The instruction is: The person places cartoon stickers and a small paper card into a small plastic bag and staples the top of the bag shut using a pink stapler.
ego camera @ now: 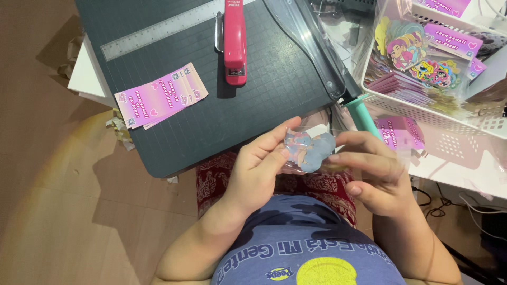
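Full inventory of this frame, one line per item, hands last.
paper cutter: 1, dark grey, table centre
stapler: 1, red, on cutter, top
pink cards: small stack, pink, cutter's left side
metal ruler: 1, silver, cutter's top edge
basket: 1, white, right, holding stickers and pink cards
sticker in clear sleeve: 1, blue-grey, held between both hands
left hand: pinching the sleeve
right hand: holding sleeve's right edge

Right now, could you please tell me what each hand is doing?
Left hand: closed on the sticker bag.
Right hand: holding the same bag's other edge.
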